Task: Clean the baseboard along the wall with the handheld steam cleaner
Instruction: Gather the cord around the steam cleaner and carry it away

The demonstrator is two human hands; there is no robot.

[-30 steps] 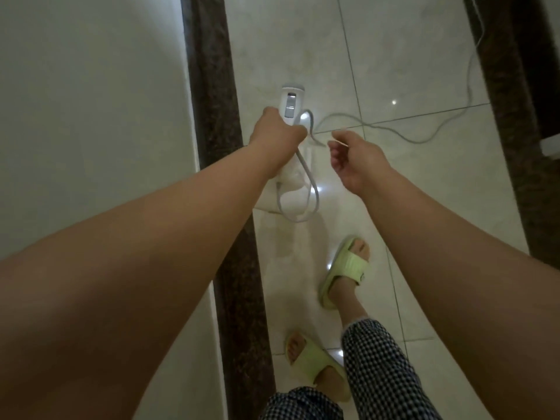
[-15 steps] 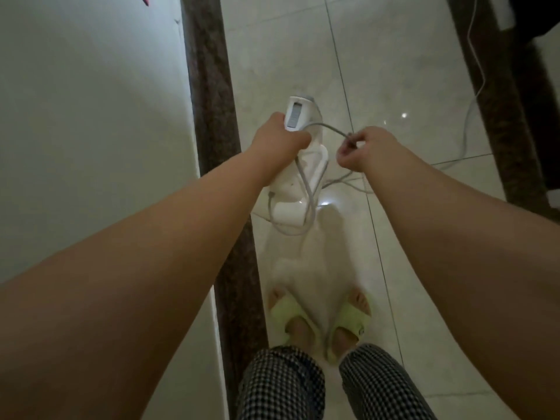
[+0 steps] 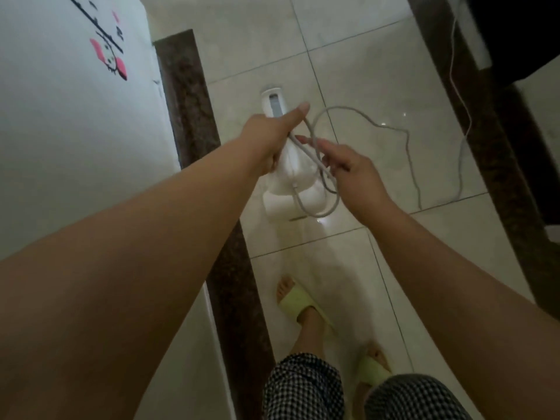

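My left hand [image 3: 268, 137] grips the handle of the white handheld steam cleaner [image 3: 292, 180], held above the floor with its body pointing down. Its thumb lies along the handle's top. The grey power cord [image 3: 368, 119] loops beside the cleaner and trails right across the tiles. My right hand [image 3: 348, 169] holds a loop of this cord just right of the cleaner, fingers loosely curled round it. The dark brown speckled baseboard [image 3: 189, 110] runs along the foot of the white wall on the left, a short way left of the cleaner.
A white wall [image 3: 60, 122] with a pink and black sticker [image 3: 110, 56] fills the left side. Glossy pale floor tiles [image 3: 363, 56] lie ahead. A second dark baseboard [image 3: 497, 165] runs on the right. My feet in green slippers [image 3: 303, 307] stand below.
The view has swung so the wall sticker and baseboard end show. My right hand has loosened from a closed pinch to a looser hold on a larger cord loop. My feet have stepped apart.
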